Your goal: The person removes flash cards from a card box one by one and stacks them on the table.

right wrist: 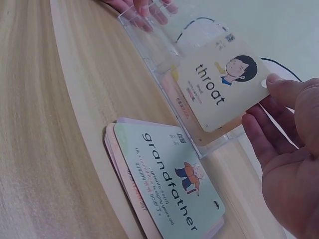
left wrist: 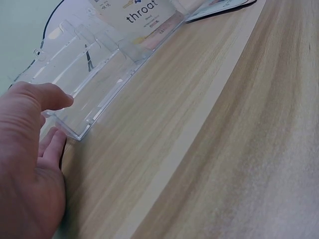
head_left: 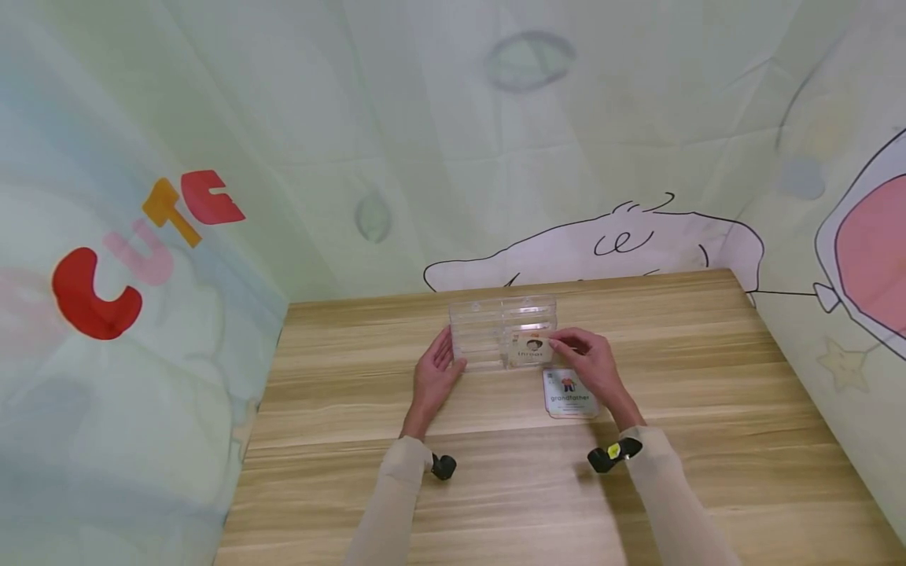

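Observation:
A clear plastic tiered holder (head_left: pixel 480 334) stands on the wooden table. My left hand (head_left: pixel 436 383) is at its left end, thumb over the front edge and other fingers by the side, as the left wrist view shows. My right hand (head_left: pixel 597 366) pinches the edge of a "throat" flashcard (right wrist: pixel 224 79) between thumb and fingers. This card is at the right front section of the holder, where another card (right wrist: pixel 179 102) shows behind its lower edge. Below the right hand lies a stack of flashcards (right wrist: pixel 172 174), with "grandfather" on top.
The wooden table (head_left: pixel 340 487) extends around the holder. Behind it hangs a pale printed curtain (head_left: pixel 396 157) with cartoon drawings. Coloured letters (head_left: pixel 170 211) show on the left side, and a pink balloon drawing (head_left: pixel 878 251) on the right.

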`<state>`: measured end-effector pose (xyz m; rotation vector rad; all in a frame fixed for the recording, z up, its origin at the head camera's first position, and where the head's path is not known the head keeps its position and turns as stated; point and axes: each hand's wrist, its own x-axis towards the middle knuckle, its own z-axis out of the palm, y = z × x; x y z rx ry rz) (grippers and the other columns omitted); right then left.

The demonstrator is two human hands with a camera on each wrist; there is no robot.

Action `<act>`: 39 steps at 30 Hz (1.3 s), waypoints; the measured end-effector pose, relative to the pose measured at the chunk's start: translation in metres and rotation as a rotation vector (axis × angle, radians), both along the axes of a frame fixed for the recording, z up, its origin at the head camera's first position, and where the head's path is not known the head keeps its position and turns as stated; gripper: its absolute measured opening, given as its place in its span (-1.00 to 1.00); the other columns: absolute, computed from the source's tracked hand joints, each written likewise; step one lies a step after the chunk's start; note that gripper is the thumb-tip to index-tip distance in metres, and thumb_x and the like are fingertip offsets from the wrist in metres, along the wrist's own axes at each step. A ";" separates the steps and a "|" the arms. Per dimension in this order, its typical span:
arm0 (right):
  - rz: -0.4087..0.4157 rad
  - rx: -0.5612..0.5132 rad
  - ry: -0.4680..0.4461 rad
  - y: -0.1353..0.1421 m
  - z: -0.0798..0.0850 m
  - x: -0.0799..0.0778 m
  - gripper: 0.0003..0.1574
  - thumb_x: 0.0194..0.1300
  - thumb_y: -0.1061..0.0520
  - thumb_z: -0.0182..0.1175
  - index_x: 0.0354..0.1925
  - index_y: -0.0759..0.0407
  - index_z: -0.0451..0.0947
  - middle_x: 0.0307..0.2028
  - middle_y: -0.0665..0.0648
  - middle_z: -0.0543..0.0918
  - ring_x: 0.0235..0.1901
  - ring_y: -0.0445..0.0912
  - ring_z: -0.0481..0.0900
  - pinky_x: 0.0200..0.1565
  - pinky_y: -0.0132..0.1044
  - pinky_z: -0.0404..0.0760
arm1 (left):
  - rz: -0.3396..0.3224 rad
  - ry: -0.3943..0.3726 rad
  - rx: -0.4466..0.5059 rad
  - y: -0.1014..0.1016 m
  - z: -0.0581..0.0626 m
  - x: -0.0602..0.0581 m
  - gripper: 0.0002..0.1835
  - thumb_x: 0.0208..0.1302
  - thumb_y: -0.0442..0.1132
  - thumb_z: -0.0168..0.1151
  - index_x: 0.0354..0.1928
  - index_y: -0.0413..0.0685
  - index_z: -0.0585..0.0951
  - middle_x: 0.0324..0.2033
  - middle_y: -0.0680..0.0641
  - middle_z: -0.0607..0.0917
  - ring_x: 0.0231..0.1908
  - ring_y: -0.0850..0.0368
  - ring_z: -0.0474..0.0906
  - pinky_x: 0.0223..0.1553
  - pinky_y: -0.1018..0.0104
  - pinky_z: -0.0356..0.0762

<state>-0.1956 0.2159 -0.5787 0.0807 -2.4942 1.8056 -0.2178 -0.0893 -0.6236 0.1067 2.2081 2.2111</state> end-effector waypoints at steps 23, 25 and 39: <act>-0.039 -0.004 -0.039 0.018 0.002 0.005 -0.69 0.46 0.05 0.32 0.03 0.22 0.71 -0.02 0.20 0.73 -0.07 0.01 0.63 -0.09 -0.44 0.69 | 0.000 0.001 0.017 -0.001 -0.001 0.000 -0.21 0.28 -0.57 0.34 0.54 -0.23 0.31 0.45 -0.26 0.42 0.44 -0.09 0.36 0.42 0.26 0.40; -0.042 0.000 -0.055 0.021 0.001 0.006 -0.69 0.46 0.06 0.32 0.04 0.22 0.71 -0.02 0.21 0.73 -0.08 0.02 0.62 -0.11 -0.43 0.69 | 0.000 0.001 0.018 -0.001 0.000 0.000 -0.21 0.28 -0.57 0.34 0.54 -0.23 0.32 0.45 -0.26 0.42 0.44 -0.09 0.36 0.41 0.26 0.41; -0.085 0.050 -0.182 0.040 -0.009 0.017 -0.70 0.46 0.11 0.32 0.06 0.26 0.69 -0.02 0.25 0.73 0.03 0.07 0.64 -0.08 -0.44 0.70 | 0.009 -0.010 -0.004 0.000 0.001 0.001 -0.23 0.32 -0.53 0.34 0.54 -0.17 0.33 0.44 -0.19 0.44 0.43 -0.01 0.38 0.39 0.36 0.41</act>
